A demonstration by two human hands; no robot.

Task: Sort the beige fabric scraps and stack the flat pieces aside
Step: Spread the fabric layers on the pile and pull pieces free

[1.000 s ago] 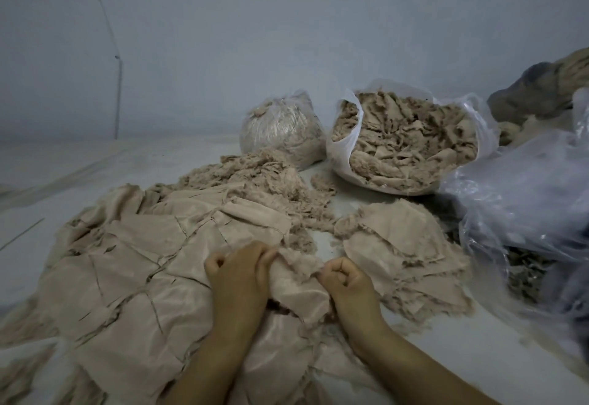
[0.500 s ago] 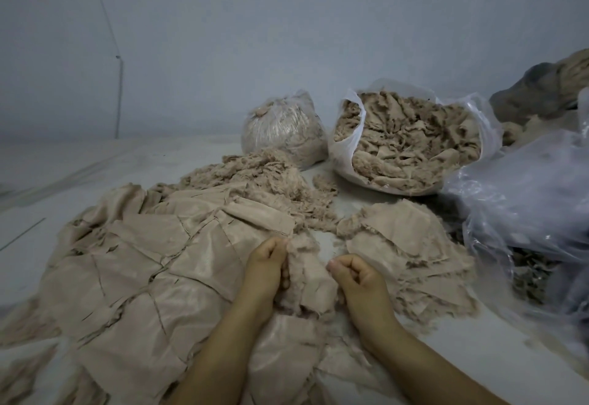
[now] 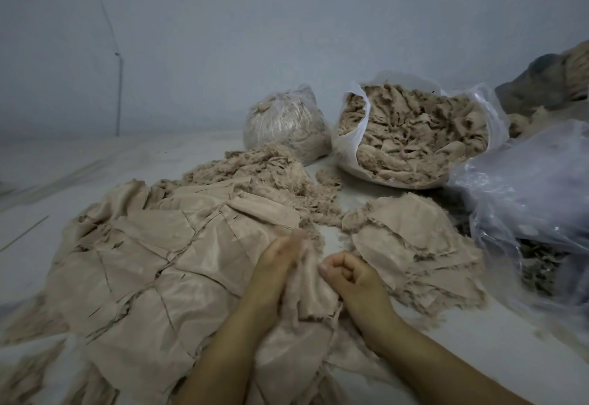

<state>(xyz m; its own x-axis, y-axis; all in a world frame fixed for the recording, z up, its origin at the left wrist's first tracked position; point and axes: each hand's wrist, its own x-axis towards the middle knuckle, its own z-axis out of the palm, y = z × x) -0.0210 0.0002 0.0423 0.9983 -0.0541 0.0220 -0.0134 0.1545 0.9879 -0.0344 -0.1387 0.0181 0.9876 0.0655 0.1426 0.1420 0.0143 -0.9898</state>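
A beige fabric scrap [image 3: 307, 290] with frayed edges hangs between my two hands, low in the middle of the view. My left hand [image 3: 275, 261] grips its left edge; the fingers are blurred. My right hand [image 3: 345, 272] is a fist and pinches the scrap's right edge. Under and left of my hands spreads a wide layer of flat beige pieces [image 3: 143, 264]. A smaller stack of flat pieces [image 3: 411, 245] lies to the right. A heap of frayed shreds [image 3: 264, 175] sits behind them.
An open white bag [image 3: 349, 149] full of beige scraps stands at the back right, with a closed clear bag [image 3: 287, 124] of shreds to its left. A large crumpled clear plastic bag [image 3: 535, 194] fills the right side. The floor [image 3: 63, 162] is pale; a wall rises behind.
My hands have drawn closer together and lifted the scrap, which now hangs bunched between them. The left hand has turned onto its edge. The piles have not moved.
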